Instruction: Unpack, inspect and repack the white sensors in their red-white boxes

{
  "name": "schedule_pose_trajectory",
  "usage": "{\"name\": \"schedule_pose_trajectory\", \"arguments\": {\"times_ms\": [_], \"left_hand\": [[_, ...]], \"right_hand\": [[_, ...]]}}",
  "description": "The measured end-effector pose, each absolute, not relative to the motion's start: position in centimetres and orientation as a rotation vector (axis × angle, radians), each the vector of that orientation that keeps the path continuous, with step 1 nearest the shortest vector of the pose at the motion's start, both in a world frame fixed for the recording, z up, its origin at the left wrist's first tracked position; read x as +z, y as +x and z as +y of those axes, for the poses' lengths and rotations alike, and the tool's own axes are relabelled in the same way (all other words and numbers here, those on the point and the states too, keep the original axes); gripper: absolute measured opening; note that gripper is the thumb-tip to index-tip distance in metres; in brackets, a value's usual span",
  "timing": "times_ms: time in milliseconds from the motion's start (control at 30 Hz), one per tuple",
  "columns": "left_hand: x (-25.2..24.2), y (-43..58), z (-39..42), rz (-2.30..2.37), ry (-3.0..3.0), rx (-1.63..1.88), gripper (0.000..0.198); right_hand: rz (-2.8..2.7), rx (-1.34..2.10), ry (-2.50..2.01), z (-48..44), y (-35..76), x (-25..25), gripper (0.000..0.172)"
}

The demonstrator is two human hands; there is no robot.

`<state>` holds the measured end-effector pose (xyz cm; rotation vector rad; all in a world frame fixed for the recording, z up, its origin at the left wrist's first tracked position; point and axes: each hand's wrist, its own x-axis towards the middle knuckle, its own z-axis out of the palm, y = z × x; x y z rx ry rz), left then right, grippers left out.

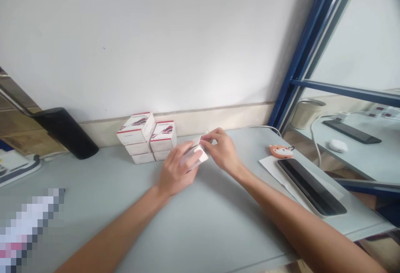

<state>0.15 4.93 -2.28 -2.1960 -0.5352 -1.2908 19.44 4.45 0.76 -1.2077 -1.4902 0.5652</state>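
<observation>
A small white box (201, 155) is tilted in front of me above the desk. My left hand (178, 168) is wrapped round its left side, fingers over the front. At the box's upper right end, by what looks like its flap, my right hand (221, 148) pinches with thumb and fingertips; the motion blurs this spot. Just left of my hands, against the wall, stand white boxes with red edging: a taller stack (137, 137) and a lower stack (163, 139). Both show a dark printed picture on top.
A black cylinder (70, 133) leans at the left. To the right lie a smartphone (312, 187), a sheet of paper (275, 173) and an orange animal-faced pouch (281, 151). A blue-framed glass panel (292, 73) borders the desk (187, 231) on that side.
</observation>
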Motion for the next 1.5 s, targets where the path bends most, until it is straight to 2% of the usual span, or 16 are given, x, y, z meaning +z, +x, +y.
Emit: {"name": "schedule_pose_trajectory", "arguments": {"times_ms": [200, 333, 467, 567, 700, 767, 1067, 1300, 1400, 1500], "left_hand": [[-2.6, 0.4, 5.0, -0.642, -2.275, -1.274, 0.072], [-3.4, 0.9, 4.9, -0.745, -2.340, -1.408, 0.079], [-3.7, 1.1, 5.0, -0.903, -2.419, -1.429, 0.080], [-3.5, 0.9, 5.0, -0.923, -2.373, -1.434, 0.071], [-3.2, 0.7, 4.8, -0.905, -2.358, -1.403, 0.046], [-3.1, 0.6, 4.8, -0.901, -2.320, -1.418, 0.040], [-3.1, -0.1, 5.9, -1.121, -2.219, -1.389, 0.033], [-3.5, 0.3, 5.7, -1.198, -2.070, -1.184, 0.022], [-3.4, 0.2, 5.7, -1.156, -2.214, -1.176, 0.013], [-2.9, 0.4, 5.3, -1.156, -2.258, -1.243, 0.015]], "right_hand": [[-1.480, 0.581, -1.232, 4.6, 19.5, 1.3, 0.018], [-1.468, 0.527, -1.188, 5.1, 20.5, 1.9, 0.019], [-1.473, 0.540, -1.175, 5.6, 21.7, 2.1, 0.023], [-1.439, 0.536, -1.167, 6.1, 22.6, 2.0, 0.024], [-1.358, 0.457, -1.107, 6.9, 23.9, 2.3, 0.024], [-1.242, 0.474, -1.076, 7.3, 24.6, 2.5, 0.023], [-0.503, 0.619, -1.012, 9.1, 27.2, 2.4, 0.012], [-0.460, 0.737, -0.959, 9.4, 27.6, 1.8, 0.005], [-0.517, 0.747, -0.932, 9.3, 27.7, 1.9, 0.005], [-0.607, 0.796, -0.948, 9.1, 27.3, 2.0, 0.008]]}}
